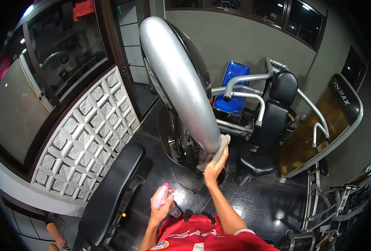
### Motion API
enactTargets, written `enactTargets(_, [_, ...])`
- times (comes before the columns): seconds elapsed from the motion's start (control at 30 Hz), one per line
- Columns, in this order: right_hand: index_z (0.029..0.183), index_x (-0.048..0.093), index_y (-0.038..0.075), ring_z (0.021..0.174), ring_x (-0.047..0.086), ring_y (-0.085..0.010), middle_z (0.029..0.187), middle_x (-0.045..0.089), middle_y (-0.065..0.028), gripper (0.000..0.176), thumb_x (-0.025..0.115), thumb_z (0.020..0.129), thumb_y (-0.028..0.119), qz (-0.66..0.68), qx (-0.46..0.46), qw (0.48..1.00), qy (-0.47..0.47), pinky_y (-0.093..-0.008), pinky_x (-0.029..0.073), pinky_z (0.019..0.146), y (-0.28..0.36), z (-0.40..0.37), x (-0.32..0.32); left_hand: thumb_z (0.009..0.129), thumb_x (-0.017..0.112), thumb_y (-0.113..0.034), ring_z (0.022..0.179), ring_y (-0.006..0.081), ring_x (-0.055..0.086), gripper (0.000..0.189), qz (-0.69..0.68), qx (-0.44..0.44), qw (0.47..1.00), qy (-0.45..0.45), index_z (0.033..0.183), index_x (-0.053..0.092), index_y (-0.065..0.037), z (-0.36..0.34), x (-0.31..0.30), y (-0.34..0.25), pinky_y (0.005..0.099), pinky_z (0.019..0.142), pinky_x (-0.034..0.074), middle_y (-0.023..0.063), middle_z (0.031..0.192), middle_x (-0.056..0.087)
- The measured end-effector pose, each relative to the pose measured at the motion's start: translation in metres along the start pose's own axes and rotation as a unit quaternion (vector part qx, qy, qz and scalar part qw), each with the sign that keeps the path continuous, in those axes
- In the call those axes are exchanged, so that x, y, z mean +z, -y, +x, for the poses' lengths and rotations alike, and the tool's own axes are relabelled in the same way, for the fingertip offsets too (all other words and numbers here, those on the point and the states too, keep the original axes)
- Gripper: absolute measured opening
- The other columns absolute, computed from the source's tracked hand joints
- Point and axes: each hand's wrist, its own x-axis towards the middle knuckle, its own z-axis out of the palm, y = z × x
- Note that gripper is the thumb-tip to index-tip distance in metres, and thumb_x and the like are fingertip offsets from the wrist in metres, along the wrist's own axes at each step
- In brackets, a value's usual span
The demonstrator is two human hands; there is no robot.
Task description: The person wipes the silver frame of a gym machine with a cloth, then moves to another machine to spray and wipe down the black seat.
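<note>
A pink-topped spray bottle (162, 196) is held upright in my left hand (160, 209), near the front of my red shirt. My right hand (215, 167) presses a light grey cloth (221, 151) against the lower end of a large silver curved machine frame (181, 79). The cloth wraps partly around that end. My fingers lie along the cloth's outer side, and some of them are hidden behind it.
A black padded bench (112, 192) stands at the left, before a white patterned wall panel (89, 134). A blue chair (231, 88) and a machine with a black seat (256, 163) are beyond. At right stands a gold-brown machine panel (315, 134).
</note>
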Motion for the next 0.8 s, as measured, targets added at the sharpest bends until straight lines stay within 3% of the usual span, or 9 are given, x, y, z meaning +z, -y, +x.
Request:
enactTargets(0.07, [0.125,0.047,-0.003,0.120,0.046,-0.0297,0.125,0.051,-0.0172,0.043,0.042,0.082,-0.009,0.010,0.116,0.993,0.015,-0.0362,0.030,0.105,-0.004,-0.006,-0.008,0.084,0.059,-0.001,0.059,0.0110,0.058,0.020,-0.004,-0.006,1.000,-0.001,0.103,0.054,0.004,0.002,-0.001,-0.001,0.0233,0.053,0.046,0.0096,0.093,0.059])
enactTargets(0.17, [0.125,0.047,-0.003,0.119,0.047,-0.0250,0.124,0.052,-0.0148,0.045,0.040,0.081,-0.011,0.077,0.216,0.973,0.020,-0.0333,0.031,0.104,0.010,0.013,-0.012,0.084,0.060,-0.001,0.058,0.0108,0.058,0.020,-0.010,-0.016,1.000,0.009,0.103,0.055,0.004,0.003,-0.002,-0.004,0.0231,0.053,0.046,0.0093,0.093,0.059])
enactTargets(0.23, [0.125,0.047,-0.003,0.120,0.047,-0.0276,0.124,0.052,-0.0163,0.049,0.039,0.077,-0.010,0.121,0.215,0.969,0.008,-0.0358,0.030,0.104,0.024,0.027,-0.007,0.083,0.060,0.000,0.059,0.0108,0.058,0.019,0.003,-0.010,1.000,0.022,0.102,0.055,0.004,0.009,-0.002,-0.006,0.0230,0.054,0.046,0.0091,0.093,0.058])
enactTargets(0.33, [0.124,0.047,-0.005,0.121,0.046,-0.0279,0.126,0.050,-0.0170,0.054,0.038,0.072,-0.013,0.172,0.095,0.981,-0.003,-0.0355,0.029,0.106,0.074,0.058,0.002,0.082,0.063,0.000,0.061,0.0102,0.058,0.025,-0.007,0.003,1.000,0.011,0.104,0.054,0.003,0.013,-0.003,-0.008,0.0224,0.055,0.046,0.0080,0.095,0.058])
enactTargets(0.43, [0.119,0.055,-0.001,0.124,0.043,-0.0368,0.126,0.049,-0.0207,0.059,0.041,0.061,-0.005,0.139,-0.138,0.980,0.024,-0.0453,0.029,0.107,0.126,0.098,0.026,0.079,0.066,0.000,0.063,0.0093,0.058,0.031,0.037,0.026,0.999,-0.011,0.108,0.053,0.002,0.016,-0.004,-0.021,0.0218,0.057,0.046,0.0064,0.097,0.057])
enactTargets(0.53, [0.120,0.059,0.015,0.127,0.039,-0.0343,0.132,0.048,-0.0149,0.049,0.061,0.071,0.013,-0.018,-0.330,0.938,0.105,-0.0496,0.028,0.107,0.183,0.134,0.061,0.077,0.069,0.001,0.064,0.0080,0.057,0.037,0.028,0.011,1.000,-0.002,0.109,0.050,0.000,0.021,-0.014,-0.019,0.0220,0.058,0.046,0.0047,0.097,0.055])
enactTargets(0.57, [0.116,0.062,0.018,0.127,0.040,-0.0305,0.131,0.049,-0.0093,0.043,0.057,0.074,0.011,-0.129,-0.344,0.919,0.144,-0.0490,0.028,0.107,0.195,0.135,0.072,0.077,0.069,0.001,0.064,0.0077,0.057,0.037,0.018,0.014,1.000,0.003,0.109,0.050,-0.001,0.025,-0.017,-0.020,0.0223,0.058,0.047,0.0044,0.097,0.054])
enactTargets(0.63, [0.113,0.065,0.020,0.127,0.041,-0.0257,0.130,0.052,-0.0035,0.042,0.055,0.074,0.010,-0.252,-0.383,0.884,0.094,-0.0474,0.029,0.107,0.192,0.125,0.084,0.077,0.069,0.002,0.065,0.0072,0.056,0.037,0.029,0.005,0.999,0.028,0.108,0.049,-0.002,0.032,-0.027,-0.022,0.0223,0.058,0.047,0.0041,0.101,0.054])
enactTargets(0.8, [0.109,0.069,0.027,0.126,0.041,-0.0280,0.126,0.054,-0.0016,0.039,0.055,0.074,0.017,-0.292,-0.334,0.893,0.079,-0.0481,0.028,0.106,0.146,0.074,0.060,0.080,0.064,0.002,0.065,0.0092,0.056,0.034,0.043,0.018,0.997,0.062,0.110,0.048,0.000,0.056,-0.061,-0.028,0.0239,0.057,0.050,0.0095,0.108,0.051])
